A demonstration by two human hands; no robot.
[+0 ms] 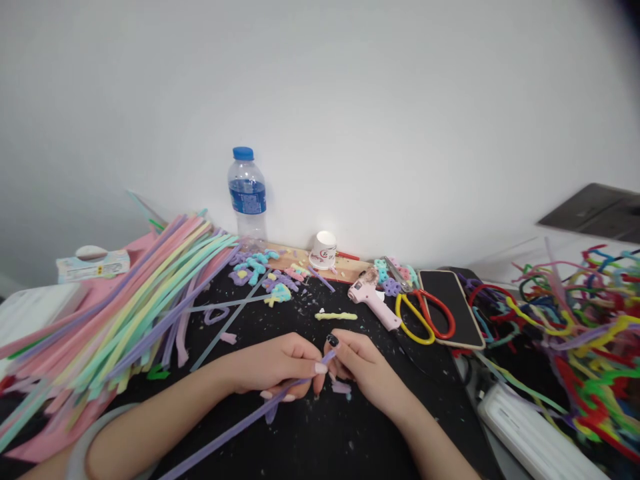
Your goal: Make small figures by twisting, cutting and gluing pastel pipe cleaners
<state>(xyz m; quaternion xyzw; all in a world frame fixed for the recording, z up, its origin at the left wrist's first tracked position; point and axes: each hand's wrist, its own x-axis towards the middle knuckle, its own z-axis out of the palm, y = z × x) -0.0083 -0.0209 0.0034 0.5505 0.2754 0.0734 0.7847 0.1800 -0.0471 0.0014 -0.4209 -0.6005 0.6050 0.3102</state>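
A long purple pipe cleaner (pixel 225 437) runs from the bottom edge up into my two hands, which meet over the black table mat. Pinched between thumb and fingers, it is held by my left hand (pixel 287 365). My right hand (pixel 357 357) closes on its upper end, fingertips nearly touching those of the left. A short purple piece hangs below the left fingers, and a small purple scrap (pixel 341 387) lies by the right fingers. Just beyond the hands rests a short yellow fuzzy strip (pixel 336 316). The inner fingers of both hands are partly hidden.
At left lies a big bundle of pastel pipe cleaners (pixel 165 293). A water bottle (pixel 247 200) and paper cup (pixel 323 250) stand by the wall. Right of centre are a pink glue gun (pixel 375 303), scissors (pixel 425 317) and a phone (pixel 450 303). Tangled colourful pipe cleaners (pixel 595 340) fill the far right.
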